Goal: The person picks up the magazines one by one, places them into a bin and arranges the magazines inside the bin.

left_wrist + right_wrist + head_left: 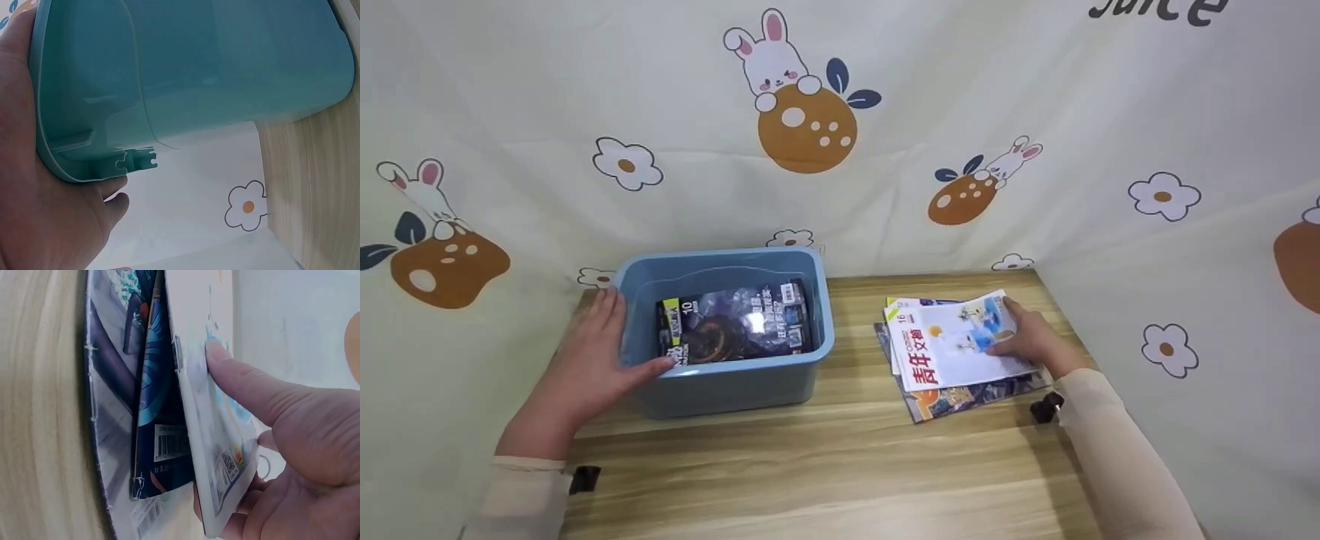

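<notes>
A blue plastic bin [735, 388] stands on the wooden table [840, 465] with a dark glossy magazine [735, 324] lying inside. My left hand [585, 367] clasps its front left corner, fingers along the left rim and thumb over the front rim. In the left wrist view the bin's wall [197, 73] rests against the palm of my left hand [45, 214]. To the right lies a fanned stack of magazines [960, 401]. My right hand [1031, 341] pinches the right edge of the white top magazine [952, 345]. In the right wrist view the thumb of my right hand [304, 439] lies on the top magazine [222, 439] and fingers sit under it, above the darker magazines [157, 410].
A cloth backdrop [1035, 112] printed with rabbits and flowers encloses the table at the back and on both sides. Bare wood stretches across the front of the table. The bin and the stack are about a hand's width apart.
</notes>
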### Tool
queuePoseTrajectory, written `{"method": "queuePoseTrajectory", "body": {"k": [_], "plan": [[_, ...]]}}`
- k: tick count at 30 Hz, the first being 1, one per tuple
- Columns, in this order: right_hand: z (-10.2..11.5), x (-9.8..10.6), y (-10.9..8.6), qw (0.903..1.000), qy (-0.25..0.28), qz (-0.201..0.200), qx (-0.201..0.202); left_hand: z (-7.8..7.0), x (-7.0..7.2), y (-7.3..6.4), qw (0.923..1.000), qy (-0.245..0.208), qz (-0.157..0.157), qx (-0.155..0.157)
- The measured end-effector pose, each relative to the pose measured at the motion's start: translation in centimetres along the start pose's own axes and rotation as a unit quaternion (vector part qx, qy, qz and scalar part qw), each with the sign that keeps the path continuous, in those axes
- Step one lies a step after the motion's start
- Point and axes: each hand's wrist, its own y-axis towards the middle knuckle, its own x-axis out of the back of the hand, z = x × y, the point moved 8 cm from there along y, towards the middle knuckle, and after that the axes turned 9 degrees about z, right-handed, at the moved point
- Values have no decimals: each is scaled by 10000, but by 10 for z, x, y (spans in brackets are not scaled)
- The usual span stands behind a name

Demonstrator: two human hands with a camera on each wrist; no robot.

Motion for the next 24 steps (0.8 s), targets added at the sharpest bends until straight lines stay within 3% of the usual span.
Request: {"method": "queuePoseTrajectory", "body": {"k": [10, 24], "plan": [[6, 2, -5, 9991, -167, -75, -375, 1, 0, 1, 9999, 45, -101, -54], [27, 8, -13, 9971, -623, -294, -314, 1, 0, 0, 9999, 20, -145, -57]]}}
